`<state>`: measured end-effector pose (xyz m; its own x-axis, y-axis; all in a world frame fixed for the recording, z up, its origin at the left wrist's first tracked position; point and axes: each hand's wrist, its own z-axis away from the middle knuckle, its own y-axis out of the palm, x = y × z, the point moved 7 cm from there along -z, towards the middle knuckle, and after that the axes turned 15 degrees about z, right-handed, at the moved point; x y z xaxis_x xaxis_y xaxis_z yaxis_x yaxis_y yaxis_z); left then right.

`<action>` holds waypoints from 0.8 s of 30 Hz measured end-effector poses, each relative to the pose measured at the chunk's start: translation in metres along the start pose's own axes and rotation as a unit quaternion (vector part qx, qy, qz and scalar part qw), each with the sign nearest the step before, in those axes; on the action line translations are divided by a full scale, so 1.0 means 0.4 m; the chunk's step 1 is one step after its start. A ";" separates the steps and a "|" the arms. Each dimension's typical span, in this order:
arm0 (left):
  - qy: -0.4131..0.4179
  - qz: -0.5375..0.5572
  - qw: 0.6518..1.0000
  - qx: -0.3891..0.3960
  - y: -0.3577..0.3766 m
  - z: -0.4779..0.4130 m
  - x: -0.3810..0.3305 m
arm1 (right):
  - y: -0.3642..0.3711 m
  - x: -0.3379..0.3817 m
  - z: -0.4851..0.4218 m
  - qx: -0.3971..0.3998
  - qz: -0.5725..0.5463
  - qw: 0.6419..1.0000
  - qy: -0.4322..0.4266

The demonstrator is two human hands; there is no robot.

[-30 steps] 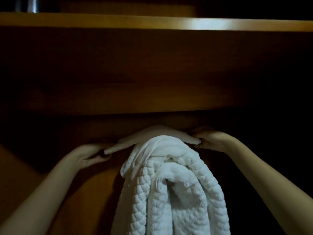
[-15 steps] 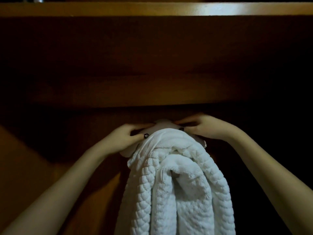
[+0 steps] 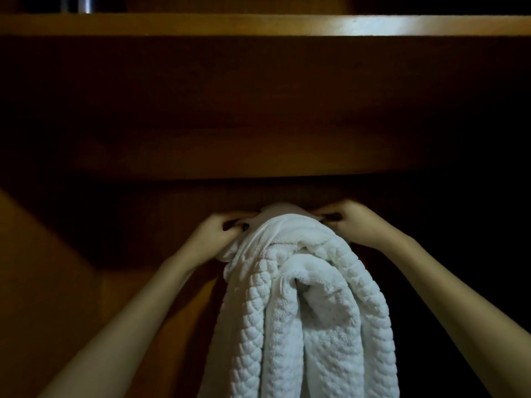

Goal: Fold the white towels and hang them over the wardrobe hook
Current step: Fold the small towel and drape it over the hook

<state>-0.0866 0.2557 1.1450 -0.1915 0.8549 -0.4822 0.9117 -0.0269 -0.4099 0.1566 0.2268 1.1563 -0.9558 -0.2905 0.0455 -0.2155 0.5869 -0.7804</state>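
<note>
A thick bundle of white textured towels (image 3: 301,311) hangs down the middle of a dark wooden wardrobe, draped over a support that is hidden beneath the fabric. A smooth pale rounded piece (image 3: 280,209) shows at the very top of the bundle. My left hand (image 3: 218,234) grips the towel's upper left edge with curled fingers. My right hand (image 3: 347,222) pinches the upper right edge. Both forearms reach up from the lower corners.
A wooden shelf edge (image 3: 258,24) runs across the top, with a metal cylinder (image 3: 80,4) standing on it at the left. A lower wooden rail (image 3: 230,156) crosses just above the hands. The wardrobe interior to the right is black.
My hands, spread apart at the ends of the pale top piece a second ago, have come together at the crown of the bundle and now grip its edges.
</note>
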 end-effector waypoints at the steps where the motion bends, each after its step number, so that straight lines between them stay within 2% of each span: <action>1: 0.001 0.010 1.000 0.000 0.001 0.013 0.003 | -0.003 0.000 0.006 0.013 -0.028 1.000 0.003; 4: -0.008 0.018 1.000 -0.006 -0.002 0.035 0.010 | -0.013 -0.002 0.014 0.050 -0.076 0.996 0.018; 8: -0.006 -0.020 0.999 0.024 0.002 0.042 -0.011 | -0.022 0.009 0.025 0.085 -0.046 0.995 0.011; 14: 0.026 -0.066 0.997 0.035 -0.041 0.078 -0.163 | -0.156 0.035 0.117 0.024 0.010 0.999 0.035; 21: 0.104 -0.080 0.990 0.048 0.040 0.296 -0.336 | -0.158 0.138 0.409 -0.013 0.013 0.997 0.077; 24: 0.140 -0.080 0.986 0.049 0.108 0.432 -0.374 | -0.105 0.187 0.612 0.015 0.009 0.993 0.116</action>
<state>-0.0814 0.0371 1.0658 -0.2099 0.9613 -0.1782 0.8355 0.0816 -0.5434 0.1432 -0.0046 1.0400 -0.9805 -0.0962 0.1711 -0.1953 0.5671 -0.8001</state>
